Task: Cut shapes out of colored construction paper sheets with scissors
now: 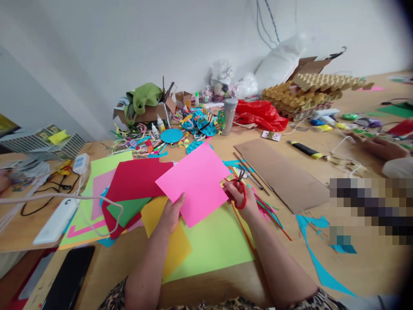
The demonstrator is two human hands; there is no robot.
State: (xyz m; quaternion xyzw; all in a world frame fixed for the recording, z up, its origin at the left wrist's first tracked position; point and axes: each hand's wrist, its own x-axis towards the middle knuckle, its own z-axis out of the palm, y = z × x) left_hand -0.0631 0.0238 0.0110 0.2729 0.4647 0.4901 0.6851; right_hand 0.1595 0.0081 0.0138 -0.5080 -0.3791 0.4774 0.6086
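Note:
A pink sheet of paper (200, 185) is tilted up over the table, its lower left edge pinched by my left hand (173, 213), thumb on top. Red-handled scissors (240, 196) are in my right hand (245, 202), whose fingers are curled at the sheet's right edge; the dark blades point away from me. Whether those fingers also grip the paper is hard to see. Beneath lie a lime green sheet (213, 249) and a yellow-orange sheet (180, 249). Dark red paper (138, 178) and a green piece (127, 211) are to the left.
Brown cardboard (277, 172) and a black-yellow cutter (305, 149) lie to the right, near another person's hand (383, 148). Blue scraps (319, 258) are at front right. A grey tumbler (229, 116) stands behind. On the left are a phone (69, 277) and a white cable (97, 199).

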